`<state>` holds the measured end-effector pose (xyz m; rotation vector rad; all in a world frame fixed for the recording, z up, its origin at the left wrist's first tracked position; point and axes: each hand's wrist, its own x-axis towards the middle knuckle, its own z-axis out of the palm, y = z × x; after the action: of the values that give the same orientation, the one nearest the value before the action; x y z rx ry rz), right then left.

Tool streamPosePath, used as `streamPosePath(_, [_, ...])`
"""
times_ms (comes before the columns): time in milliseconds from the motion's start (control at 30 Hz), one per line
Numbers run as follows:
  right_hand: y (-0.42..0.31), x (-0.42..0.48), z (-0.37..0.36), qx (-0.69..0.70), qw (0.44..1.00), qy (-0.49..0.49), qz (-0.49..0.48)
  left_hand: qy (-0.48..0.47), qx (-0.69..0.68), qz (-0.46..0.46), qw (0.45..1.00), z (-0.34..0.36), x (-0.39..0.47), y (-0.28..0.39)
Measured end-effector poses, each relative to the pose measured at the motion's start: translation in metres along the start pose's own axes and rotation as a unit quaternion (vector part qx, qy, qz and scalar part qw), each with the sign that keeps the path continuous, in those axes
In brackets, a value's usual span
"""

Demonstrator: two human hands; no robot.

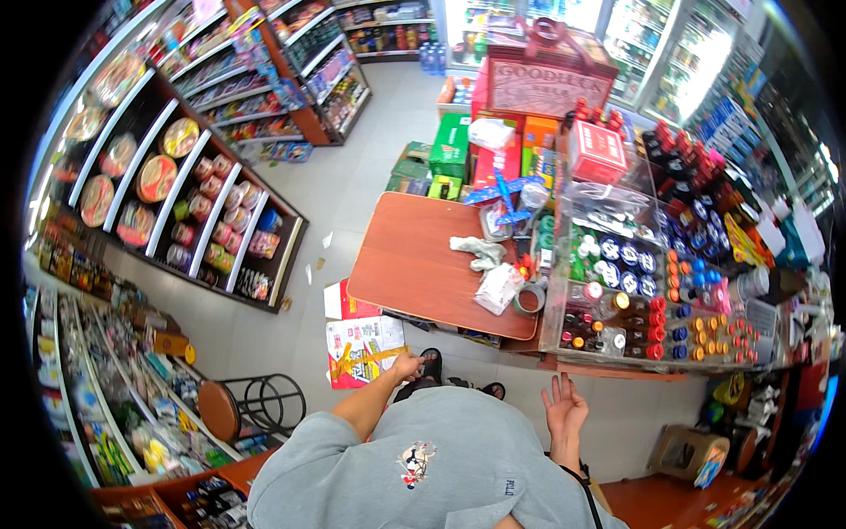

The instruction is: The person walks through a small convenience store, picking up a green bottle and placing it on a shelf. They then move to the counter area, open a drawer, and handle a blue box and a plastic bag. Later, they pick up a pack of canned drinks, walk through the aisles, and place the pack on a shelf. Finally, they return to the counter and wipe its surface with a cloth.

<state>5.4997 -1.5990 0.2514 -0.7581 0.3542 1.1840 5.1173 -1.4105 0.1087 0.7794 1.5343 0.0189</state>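
My left hand (408, 366) is closed at the right edge of a red, white and yellow printed cardboard carton (357, 330). It grips the end of a yellowish tape strip (370, 358) that runs across the carton. Whether the fingers also pinch the cardboard, I cannot tell. My right hand (566, 406) is held low on the right, palm up, fingers apart, with nothing in it. Just beyond it runs the front edge of a clear display case (552, 304) filled with capped bottles.
A brown tabletop (416, 251) holds a crumpled white cloth (479, 251), a white packet (499, 289) and a roll of tape (530, 299). A round stool (218, 410) lies tipped over at left. Stocked shelves (188, 198) stand beyond the aisle. Boxes (451, 144) are stacked behind the table.
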Motion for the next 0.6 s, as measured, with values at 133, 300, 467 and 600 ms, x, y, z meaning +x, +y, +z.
streamPosePath(133, [0.001, 0.028, 0.014, 0.045, 0.998, -0.044, 0.005, 0.023, -0.068, 0.007, 0.997, -0.01, -0.012, -0.009])
streamPosePath(300, [0.006, 0.049, 0.015, 0.05, 0.998, -0.04, 0.003, 0.061, -0.111, -0.007, 0.992, -0.022, -0.014, -0.036])
streamPosePath(467, [0.003, 0.04, 0.031, 0.001, 1.0, -0.002, 0.007, 0.071, 0.011, 0.023, 0.997, -0.04, 0.022, -0.083])
streamPosePath(600, [0.005, 0.046, 0.0, -0.207, 0.973, 0.05, 0.091, 0.081, -0.029, 0.021, 0.996, -0.047, 0.04, -0.075])
